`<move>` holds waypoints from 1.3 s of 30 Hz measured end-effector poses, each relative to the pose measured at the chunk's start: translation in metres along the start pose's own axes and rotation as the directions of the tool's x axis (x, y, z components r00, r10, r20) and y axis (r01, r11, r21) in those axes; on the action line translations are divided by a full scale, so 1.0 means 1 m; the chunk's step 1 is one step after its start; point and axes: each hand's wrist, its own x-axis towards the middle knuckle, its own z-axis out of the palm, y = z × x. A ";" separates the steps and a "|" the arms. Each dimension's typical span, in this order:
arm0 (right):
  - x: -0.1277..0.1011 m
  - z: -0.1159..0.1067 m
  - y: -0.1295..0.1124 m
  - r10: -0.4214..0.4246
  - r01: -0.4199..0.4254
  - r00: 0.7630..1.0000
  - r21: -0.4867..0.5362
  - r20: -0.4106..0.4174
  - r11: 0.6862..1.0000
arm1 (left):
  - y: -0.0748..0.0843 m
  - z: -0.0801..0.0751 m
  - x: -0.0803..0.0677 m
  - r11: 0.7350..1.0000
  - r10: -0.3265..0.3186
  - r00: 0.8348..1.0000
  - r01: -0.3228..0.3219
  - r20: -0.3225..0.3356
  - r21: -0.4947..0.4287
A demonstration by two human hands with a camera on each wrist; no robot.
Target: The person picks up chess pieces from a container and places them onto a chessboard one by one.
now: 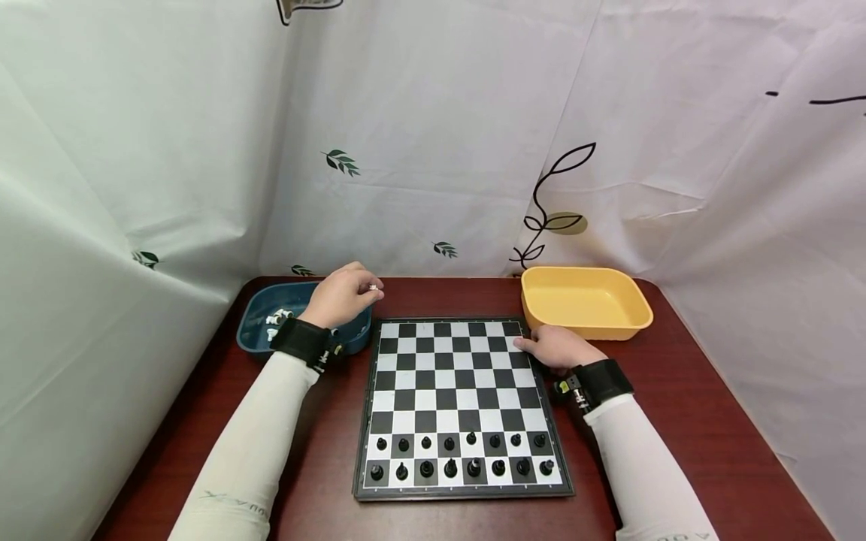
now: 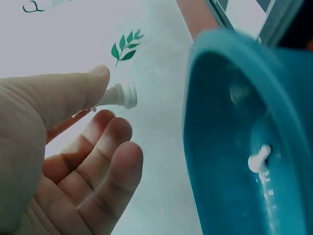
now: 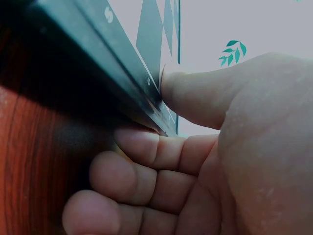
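My left hand (image 1: 340, 295) is above the far right side of a blue bin (image 1: 361, 340). Between its thumb and index finger it pinches a white chess piece (image 2: 126, 95), base outward; the top is hidden, so its exact kind cannot be told. The other fingers curl loosely below. My right hand (image 1: 564, 347) grips the right edge of a chessboard (image 1: 443, 379), thumb on the top face and curled fingers against the side. Black chess pieces (image 1: 450, 467) stand in two rows along the board's near side. Several white chess pieces (image 1: 280, 316) lie in the blue bin.
A yellow bin (image 1: 587, 297) stands at the back right, just beyond my right hand. Everything rests on a dark red wooden table (image 1: 697, 421). White patterned cloth (image 1: 433, 150) hangs behind and along both sides.
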 end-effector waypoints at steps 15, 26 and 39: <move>0.002 0.001 0.003 -0.025 0.025 1.000 0.001 -0.011 1.000 | 0.019 0.020 0.008 0.999 0.019 0.999 -0.018 0.030 -0.038; 0.000 -0.001 0.002 -0.035 0.035 0.999 0.010 -0.004 0.999 | 0.029 0.029 0.010 0.998 0.022 0.999 -0.020 0.029 -0.067; 0.002 -0.001 0.003 -0.032 0.032 0.999 -0.001 -0.012 0.999 | 0.036 0.042 0.015 0.995 0.088 0.995 -0.086 0.043 -0.048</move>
